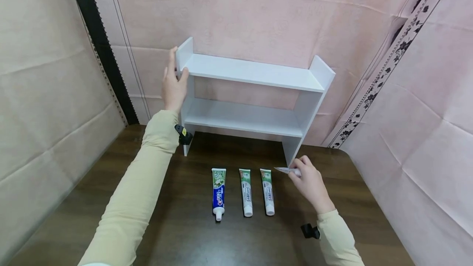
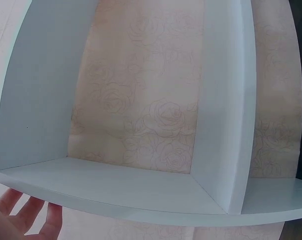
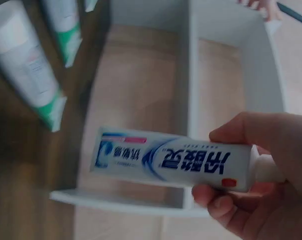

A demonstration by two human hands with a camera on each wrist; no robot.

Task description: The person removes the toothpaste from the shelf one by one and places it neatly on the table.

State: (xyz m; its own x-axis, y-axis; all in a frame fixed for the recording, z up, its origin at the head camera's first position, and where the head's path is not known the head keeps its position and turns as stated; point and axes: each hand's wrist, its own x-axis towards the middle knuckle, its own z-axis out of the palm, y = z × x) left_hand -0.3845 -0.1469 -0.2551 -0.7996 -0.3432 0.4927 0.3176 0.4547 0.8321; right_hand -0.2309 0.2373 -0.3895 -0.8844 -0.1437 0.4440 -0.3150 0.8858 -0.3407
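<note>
My left hand [image 1: 175, 87] grips the upper left side panel of a white two-tier shelf [image 1: 244, 116], its fingers against the outer face in the left wrist view. In my right hand [image 1: 311, 182] is a toothpaste tube [image 3: 173, 160], white with dark blue lettering, pinched near its cap end. That hand is by the foot of the shelf's right panel. On the table in front of the shelf lie a blue and green toothpaste tube [image 1: 219, 194] and two white and green tubes, the middle one [image 1: 246, 193] and the right one [image 1: 267, 192], caps toward me.
The dark brown wooden table [image 1: 177, 233] carries the shelf near its back edge. Pale patterned cloth [image 1: 251, 15] hangs behind it and along both sides. A black strip [image 1: 107, 48] runs down the left corner, and a floral border [image 1: 384, 67] down the right.
</note>
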